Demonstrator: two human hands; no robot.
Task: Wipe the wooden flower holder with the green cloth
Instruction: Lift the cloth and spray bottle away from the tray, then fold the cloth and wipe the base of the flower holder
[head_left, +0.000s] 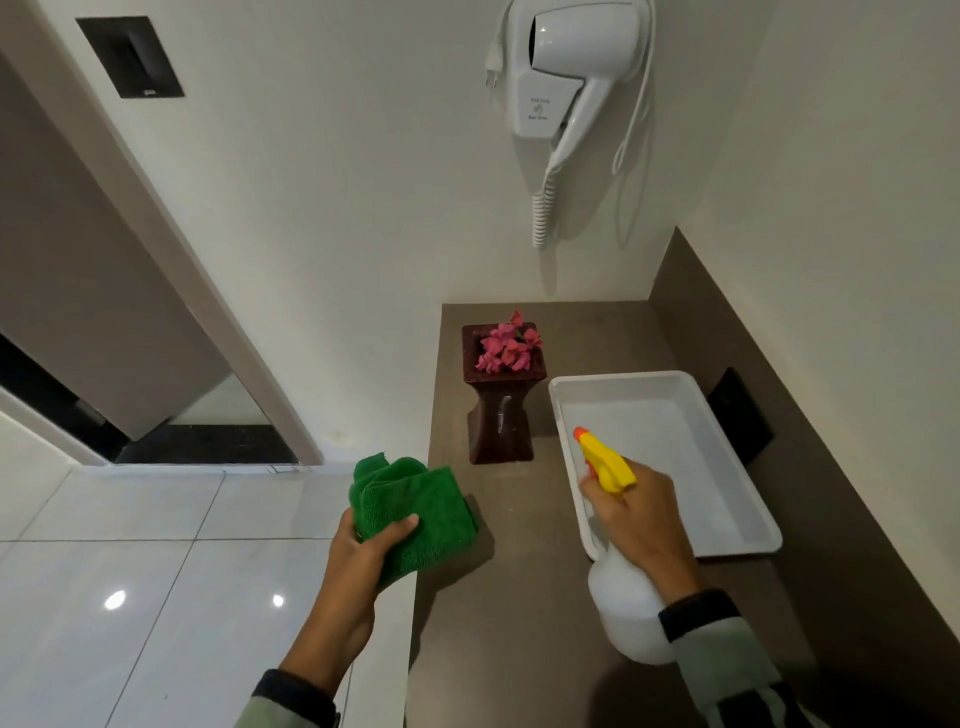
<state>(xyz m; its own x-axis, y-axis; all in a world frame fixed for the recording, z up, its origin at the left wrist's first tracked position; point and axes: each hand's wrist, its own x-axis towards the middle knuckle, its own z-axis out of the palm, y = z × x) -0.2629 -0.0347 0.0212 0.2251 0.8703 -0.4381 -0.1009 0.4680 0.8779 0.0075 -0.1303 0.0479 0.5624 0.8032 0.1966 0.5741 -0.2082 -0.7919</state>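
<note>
Holder: wooden flower holder (500, 415) is standing on the table (519, 597), beyond both hands.
Left hand (363, 545): is gripping the green cloth (415, 509).
Right hand (636, 514): is grasping a spray bottle (623, 608).
Writing: hair dryer (571, 67) label is too blurred to read.

in front of you is a dark brown, matte stone-look countertop (524, 613) that runs back into the corner between two white walls. directly on it, near the back, stands a dark reddish-brown wooden flower holder (501, 415) with a square top and narrowed waist, upright, with pink flowers (506, 345) in it. just beside it, on the right, lies a shallow white rectangular plastic tray (670, 462), set flat along the right-hand wall.
</note>
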